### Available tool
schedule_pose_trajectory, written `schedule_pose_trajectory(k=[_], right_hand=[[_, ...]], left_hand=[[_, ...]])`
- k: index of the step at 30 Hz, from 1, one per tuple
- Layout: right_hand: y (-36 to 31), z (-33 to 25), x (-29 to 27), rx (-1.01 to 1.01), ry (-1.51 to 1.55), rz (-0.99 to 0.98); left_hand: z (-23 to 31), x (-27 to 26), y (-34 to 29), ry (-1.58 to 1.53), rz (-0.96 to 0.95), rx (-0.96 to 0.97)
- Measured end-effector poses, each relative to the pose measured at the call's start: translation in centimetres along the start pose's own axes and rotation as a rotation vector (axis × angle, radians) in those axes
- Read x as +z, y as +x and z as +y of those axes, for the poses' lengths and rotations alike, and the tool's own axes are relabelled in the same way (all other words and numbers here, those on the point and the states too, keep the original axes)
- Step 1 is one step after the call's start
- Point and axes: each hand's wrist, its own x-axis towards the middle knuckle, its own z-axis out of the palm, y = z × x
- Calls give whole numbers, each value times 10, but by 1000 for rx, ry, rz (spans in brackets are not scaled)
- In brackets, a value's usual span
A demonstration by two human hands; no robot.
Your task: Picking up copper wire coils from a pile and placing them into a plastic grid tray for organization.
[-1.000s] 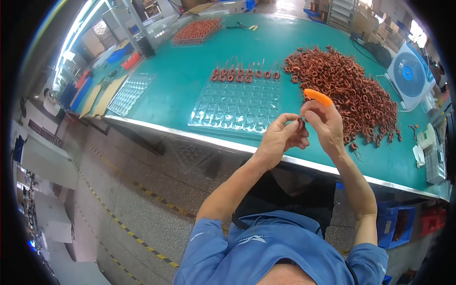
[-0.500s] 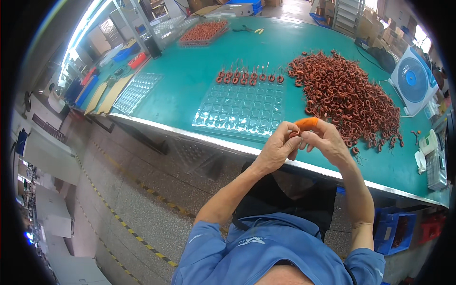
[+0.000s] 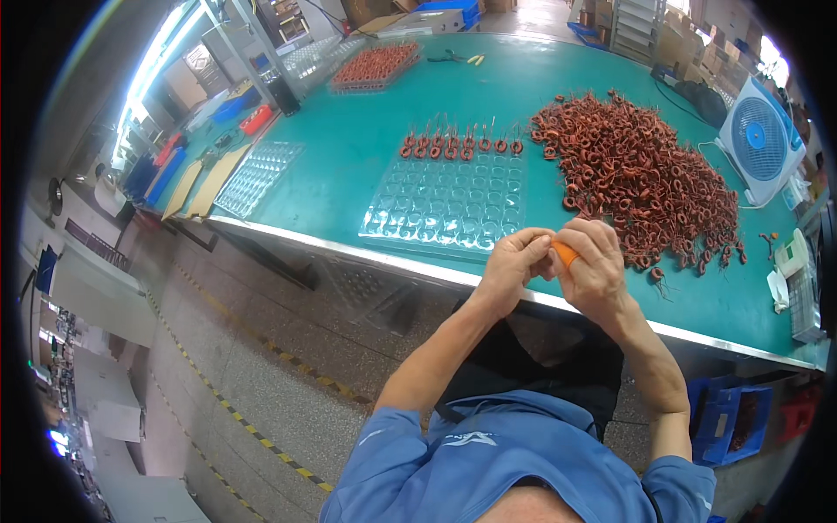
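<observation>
My left hand (image 3: 513,268) and my right hand (image 3: 595,268) meet over the table's near edge, fingertips together. The left thumb and forefinger are pinched on a small copper wire-wound ring coil, now hidden by the fingers. My right hand is curled closed against it, with an orange finger cover (image 3: 565,254) on one finger; what its fingers grip is hidden. Just left of the hands lies a clear plastic tray (image 3: 432,207) of round pockets. Upright ring coils (image 3: 433,151) with wire leads fill pockets at its far side.
A large heap of ring coils (image 3: 632,174) covers the table's right part. A blue-and-white fan (image 3: 757,139) stands beyond it. Farther back are a filled tray (image 3: 375,66) and pliers (image 3: 453,57). Another clear tray (image 3: 258,179) lies left. A blue crate (image 3: 735,427) sits below the right edge.
My right hand has turned and curled its fingers in; the orange-covered finger, arched over the coil before, now points down toward the left fingertips. The coil has gone out of sight.
</observation>
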Motion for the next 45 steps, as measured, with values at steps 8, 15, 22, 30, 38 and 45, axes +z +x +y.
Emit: schedule_pose_trajectory(k=[8, 15, 22, 30, 38, 45], right_hand=[[-30, 15, 25, 931, 713, 48], [-40, 16, 26, 1068, 851, -85], [-36, 4, 25, 942, 709, -85], [-42, 3, 4, 1121, 797, -37], [-42, 0, 1, 1234, 1114, -73], [-52, 0, 3, 1384, 1363, 96]], left_hand=[[-14, 17, -2, 33, 170, 159], [7, -4, -10, 132, 31, 180], [0, 1, -9, 375, -48, 198], [0, 4, -20, 555, -98, 139], [0, -15, -27, 385, -222, 44], [14, 5, -37, 611, -229, 134]])
